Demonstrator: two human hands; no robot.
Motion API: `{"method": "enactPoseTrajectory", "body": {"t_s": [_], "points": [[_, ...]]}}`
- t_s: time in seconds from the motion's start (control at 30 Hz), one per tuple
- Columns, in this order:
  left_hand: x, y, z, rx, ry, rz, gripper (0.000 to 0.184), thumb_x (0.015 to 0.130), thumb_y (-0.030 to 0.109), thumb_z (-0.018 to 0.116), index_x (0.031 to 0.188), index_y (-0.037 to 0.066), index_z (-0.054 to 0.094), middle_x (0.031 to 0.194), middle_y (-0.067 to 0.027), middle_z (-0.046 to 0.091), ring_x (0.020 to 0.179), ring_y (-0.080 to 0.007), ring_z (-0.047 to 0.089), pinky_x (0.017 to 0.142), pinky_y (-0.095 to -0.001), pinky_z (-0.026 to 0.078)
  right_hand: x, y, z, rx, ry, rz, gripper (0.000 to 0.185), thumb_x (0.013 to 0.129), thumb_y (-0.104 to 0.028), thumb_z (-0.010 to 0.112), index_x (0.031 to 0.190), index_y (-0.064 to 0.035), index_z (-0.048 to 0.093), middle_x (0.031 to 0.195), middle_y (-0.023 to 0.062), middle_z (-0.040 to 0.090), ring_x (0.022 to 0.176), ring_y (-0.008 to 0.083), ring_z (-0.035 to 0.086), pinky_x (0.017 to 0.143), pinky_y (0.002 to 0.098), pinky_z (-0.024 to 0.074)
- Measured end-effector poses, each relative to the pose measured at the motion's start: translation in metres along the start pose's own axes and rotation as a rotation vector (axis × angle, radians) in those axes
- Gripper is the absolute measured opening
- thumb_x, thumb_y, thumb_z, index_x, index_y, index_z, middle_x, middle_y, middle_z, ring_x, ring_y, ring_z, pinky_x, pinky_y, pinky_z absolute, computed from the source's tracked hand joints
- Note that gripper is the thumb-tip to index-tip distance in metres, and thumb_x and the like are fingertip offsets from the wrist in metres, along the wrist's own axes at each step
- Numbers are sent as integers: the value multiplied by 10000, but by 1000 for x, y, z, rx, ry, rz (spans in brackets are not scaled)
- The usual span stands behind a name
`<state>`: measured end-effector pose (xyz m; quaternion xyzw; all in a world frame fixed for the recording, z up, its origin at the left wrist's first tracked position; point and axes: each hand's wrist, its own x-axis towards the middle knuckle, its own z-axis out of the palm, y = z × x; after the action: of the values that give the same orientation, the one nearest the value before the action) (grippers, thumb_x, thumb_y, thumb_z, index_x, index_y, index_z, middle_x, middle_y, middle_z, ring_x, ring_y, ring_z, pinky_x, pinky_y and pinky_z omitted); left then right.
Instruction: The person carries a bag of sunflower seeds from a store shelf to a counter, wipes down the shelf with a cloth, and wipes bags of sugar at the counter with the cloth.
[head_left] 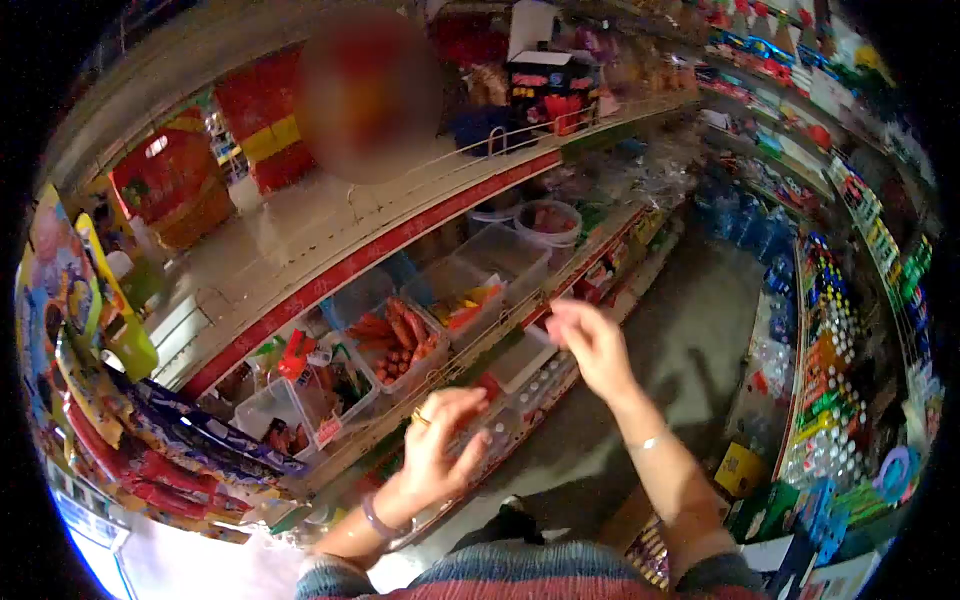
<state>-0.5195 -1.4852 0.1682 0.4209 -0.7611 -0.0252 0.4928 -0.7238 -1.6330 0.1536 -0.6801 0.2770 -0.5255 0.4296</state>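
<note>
My left hand (443, 443) hangs in front of the lower shelf edge, thumb and fingers apart, with nothing between them. A ring is on one finger and a band on the wrist. Farther right, my right hand (590, 340) is raised near the shelf edge with its fingers bent together; whether they hold anything is too small to tell. Behind the hands, a clear bin (437, 357) holds red-wrapped sticks (393, 335). Beside it stand a bin with yellow and orange packets (470, 306) and a bin with mixed red and green items (297, 355).
An upper shelf with a red front strip (400, 247) runs across, bearing a black box (545, 90). Hanging snack packs (130, 455) are at the left. Shelves of bottles (835, 330) line the right, beyond the aisle floor (680, 330). A yellow box (741, 470) stands lower right.
</note>
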Motion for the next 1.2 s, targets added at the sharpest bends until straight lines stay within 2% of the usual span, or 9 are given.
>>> {"method": "enactPoseTrajectory", "body": {"t_s": [0.17,0.37,0.5,0.53,0.57,0.73,0.9,1.03,1.2], "points": [[66,-10,-55,166,157,147,437,716,4,679,1129,-25,538,1037,-187,588,964,-313,590,811,-371,484,142,-42,33,-126,-163,-360,248,866,-59,598,1111,-19,602,958,85,670,848,129,628,736,263,504],[137,-36,-105,244,302,131,440,725,17,630,1152,-24,532,1022,-147,582,900,-238,590,811,-338,466,297,-76,27,-280,-145,-646,302,887,-65,570,1179,11,555,1051,96,632,946,157,606,837,280,489],[190,-50,-118,137,310,1,455,797,68,621,1228,-18,502,1101,-113,549,934,-179,588,850,-307,455,384,-77,24,-567,-208,-521,439,864,-151,618,1249,22,499,1125,137,605,999,185,594,859,299,481],[205,-47,-115,10,318,-83,453,821,79,623,1243,-18,493,1115,-104,549,950,-166,584,859,-298,455,413,-67,22,-625,-194,-606,531,816,-282,651,1231,21,518,1099,202,628,1007,299,620,867,368,490],[221,-46,-114,-48,325,-175,459,822,75,635,1247,-20,491,1117,-93,555,955,-150,575,869,-283,449,431,-64,24,-719,-221,-577,587,807,-340,651,1244,23,506,1105,209,623,1018,328,610,880,387,481],[309,-92,-110,72,159,-467,540,817,255,669,1266,15,489,1124,-99,611,992,-184,585,871,-287,447,504,-48,33,-1081,-417,-407,709,807,-454,621,1222,103,484,1124,249,593,1066,348,573,904,394,455],[400,-147,-84,600,-87,-778,615,776,415,667,1175,-40,557,1036,-179,635,907,-235,603,762,-343,480,539,-21,35,-1136,-594,-352,726,806,-501,593,1192,109,512,1157,288,567,1061,393,566,901,430,450],[447,-260,-85,480,-125,-757,596,793,444,650,1148,-28,578,1021,-177,640,861,-247,619,730,-370,489,592,47,61,-1190,-562,-290,721,800,-496,590,1191,106,509,1183,288,550,1079,393,554,922,427,438],[449,-286,-50,101,24,-725,527,833,417,634,1162,10,574,1061,-131,632,906,-229,609,758,-381,498,556,38,62,-963,-476,-354,642,783,-435,617,1133,98,547,1131,279,576,1042,386,574,900,423,453]]}}
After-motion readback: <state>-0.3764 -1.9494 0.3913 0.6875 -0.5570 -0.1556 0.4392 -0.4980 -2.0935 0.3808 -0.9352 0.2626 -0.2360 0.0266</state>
